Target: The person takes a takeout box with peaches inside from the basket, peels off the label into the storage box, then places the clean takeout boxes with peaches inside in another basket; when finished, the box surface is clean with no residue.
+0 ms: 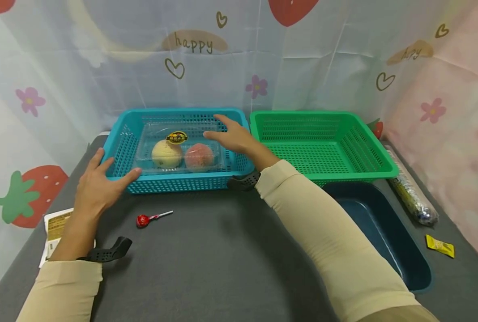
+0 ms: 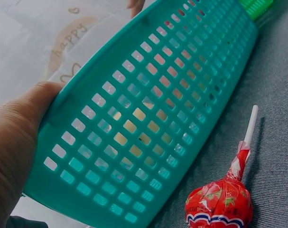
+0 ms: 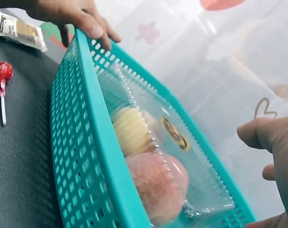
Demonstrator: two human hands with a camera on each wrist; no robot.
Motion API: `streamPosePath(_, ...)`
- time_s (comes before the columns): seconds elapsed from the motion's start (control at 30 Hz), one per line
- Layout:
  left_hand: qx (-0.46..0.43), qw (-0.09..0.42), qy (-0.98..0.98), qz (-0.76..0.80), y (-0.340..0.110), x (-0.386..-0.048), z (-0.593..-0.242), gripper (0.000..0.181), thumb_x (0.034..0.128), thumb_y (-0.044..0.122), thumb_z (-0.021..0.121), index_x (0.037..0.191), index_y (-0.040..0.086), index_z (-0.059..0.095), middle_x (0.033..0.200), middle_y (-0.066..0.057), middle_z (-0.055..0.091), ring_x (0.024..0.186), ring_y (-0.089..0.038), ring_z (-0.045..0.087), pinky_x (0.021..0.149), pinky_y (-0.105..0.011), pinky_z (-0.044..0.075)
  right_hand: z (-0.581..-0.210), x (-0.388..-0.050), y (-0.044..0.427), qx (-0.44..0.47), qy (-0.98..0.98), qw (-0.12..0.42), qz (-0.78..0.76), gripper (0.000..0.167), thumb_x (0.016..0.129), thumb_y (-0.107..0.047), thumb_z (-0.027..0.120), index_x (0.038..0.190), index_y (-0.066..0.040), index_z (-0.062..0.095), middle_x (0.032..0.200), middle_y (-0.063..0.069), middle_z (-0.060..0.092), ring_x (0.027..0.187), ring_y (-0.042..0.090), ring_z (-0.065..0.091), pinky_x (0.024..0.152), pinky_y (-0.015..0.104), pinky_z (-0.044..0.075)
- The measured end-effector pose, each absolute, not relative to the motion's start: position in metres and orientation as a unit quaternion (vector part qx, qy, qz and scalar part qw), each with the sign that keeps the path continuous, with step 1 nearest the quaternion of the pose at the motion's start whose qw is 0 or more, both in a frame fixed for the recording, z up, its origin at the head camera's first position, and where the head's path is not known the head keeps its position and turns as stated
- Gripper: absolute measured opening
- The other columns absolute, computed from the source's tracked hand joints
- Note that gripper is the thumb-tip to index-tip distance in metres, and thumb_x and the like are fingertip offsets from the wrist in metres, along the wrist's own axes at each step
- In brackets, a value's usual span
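Your left forearm (image 1: 75, 237) partly hides the packet (image 1: 57, 227); your right sleeve (image 1: 331, 241), the navy tray (image 1: 377, 223). The right wrist view's edge crops your right hand (image 3: 284, 147).

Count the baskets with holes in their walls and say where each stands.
2: the blue basket stands at the back, on the left; the green basket stands just to its right. None seems hidden.

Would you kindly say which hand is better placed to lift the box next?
Probably the right hand: it reaches over the blue basket, close to the box, while the left hand touches the basket's left end.
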State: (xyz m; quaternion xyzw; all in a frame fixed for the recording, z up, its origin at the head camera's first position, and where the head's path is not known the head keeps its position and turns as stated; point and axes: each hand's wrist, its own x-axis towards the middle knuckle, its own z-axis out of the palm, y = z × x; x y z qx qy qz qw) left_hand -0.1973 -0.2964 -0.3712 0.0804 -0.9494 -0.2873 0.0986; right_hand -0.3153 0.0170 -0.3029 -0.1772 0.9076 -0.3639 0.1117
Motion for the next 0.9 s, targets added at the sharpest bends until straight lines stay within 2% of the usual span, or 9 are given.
streamPosePath(0.2,0.080,0.104,-0.948,-0.289,-0.297,-0.197,-0.370,0.095,0.0873,0.066,0.050,0.149,-0.003,0.028,0.160,-0.016,0.003,0.137,-0.052,0.011,0.095,-0.076,0.021,-0.312,-0.321,0.006,-0.133,0.902,0.150,-0.382,0.073,0.093,-0.054,0.054,0.155,-0.032,0.021,0.157,0.002,0.021,0.127,0.033,0.043,0.086,0.053,0.048)
streamPosePath(0.43,0.082,0.100,-0.949,-0.287,-0.296,-0.198,-0.371,0.095,0.0874,0.066,0.050,0.149,-0.003,0.028,0.159,-0.016,0.003,0.137,-0.053,0.011,0.095,-0.076,0.020,-0.326,-0.326,0.002,-0.095,0.887,0.175,-0.416,0.072,0.093,-0.052,0.057,0.154,-0.034,0.023,0.158,0.002,0.020,0.130,0.037,0.039,0.089,0.060,0.044)
streamPosePath(0.7,0.074,0.116,-0.947,-0.291,-0.297,-0.196,-0.372,0.096,0.0874,0.066,0.051,0.148,-0.005,0.029,0.159,-0.016,0.005,0.138,-0.051,0.013,0.098,-0.075,0.017,-0.339,-0.329,-0.006,-0.083,0.876,0.206,-0.428,0.070,0.094,-0.048,0.057,0.154,-0.038,0.022,0.158,0.001,0.018,0.133,0.037,0.034,0.084,0.061,0.046)
streamPosePath(0.9,0.073,0.114,-0.946,-0.295,-0.297,-0.196,-0.373,0.096,0.0874,0.066,0.051,0.148,-0.004,0.029,0.160,-0.015,0.004,0.138,-0.051,0.012,0.097,-0.075,0.018,-0.339,-0.327,-0.008,-0.073,0.861,0.225,-0.451,0.071,0.095,-0.034,0.061,0.153,-0.041,0.021,0.159,0.000,0.014,0.135,0.037,0.033,0.084,0.062,0.046)
